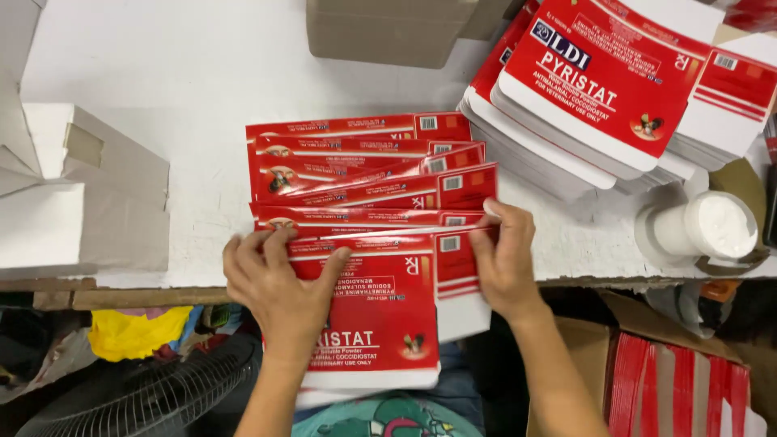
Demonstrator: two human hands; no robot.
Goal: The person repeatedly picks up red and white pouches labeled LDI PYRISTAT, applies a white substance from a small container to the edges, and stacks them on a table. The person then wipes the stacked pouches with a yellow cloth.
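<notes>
Head view: my left hand (279,283) presses flat, open-fingered, on fanned red flat cartons (364,202) at the counter (162,73) edge; my right hand (503,259) pinches, seemingly, one flap. Overhanging cartons could slide off if my palm lifts.

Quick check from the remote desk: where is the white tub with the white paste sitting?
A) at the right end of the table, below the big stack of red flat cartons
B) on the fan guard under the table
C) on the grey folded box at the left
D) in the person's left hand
A: the white tub stands on the table at its right end, just below the big stack of red flat cartons, apart from both hands.
</notes>
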